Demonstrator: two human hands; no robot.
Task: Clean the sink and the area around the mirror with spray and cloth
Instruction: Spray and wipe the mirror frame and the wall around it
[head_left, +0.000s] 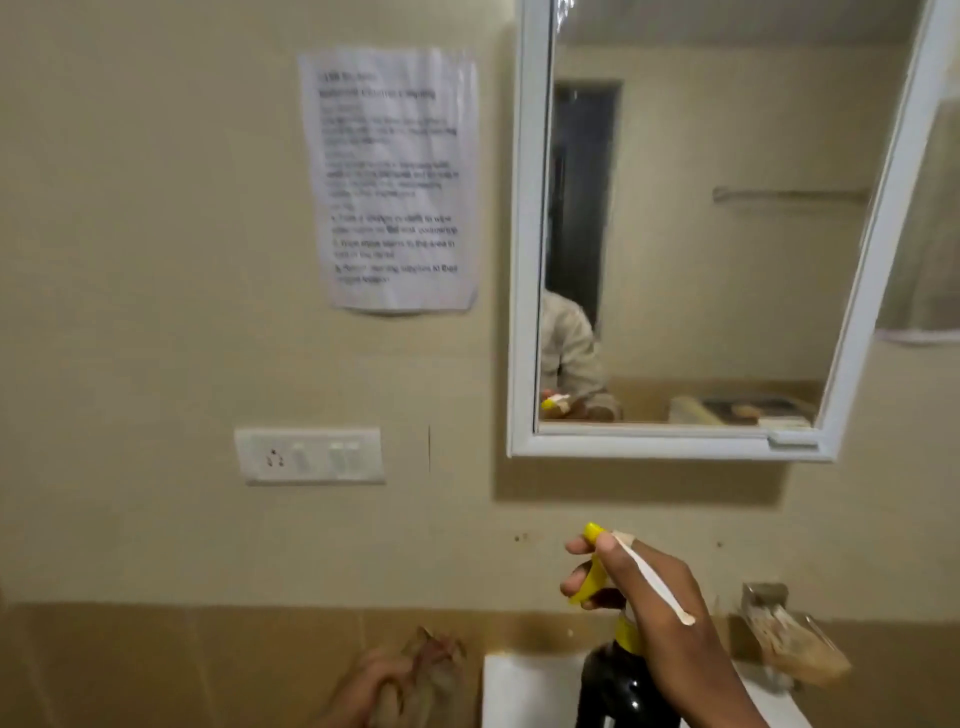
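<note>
R hand (660, 597) grips the dark spray bottle w/ yellow trigger head (613, 670), held upright, fingers curled on the trigger, nozzle aimed fwd/left at the beige tiled wall (467, 519). The white-framed mirror (524, 260) sits above the nozzle, so aim likely needs tilting up. L hand (374, 691), low and left of the white sink (524, 686), clutches a crumpled brownish cloth (431, 654).

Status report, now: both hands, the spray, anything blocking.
Right hand grips spray bottle, fingers on yellow trigger, nozzle toward wall. Left hand holds cloth. Nothing blocking mirror.
</note>
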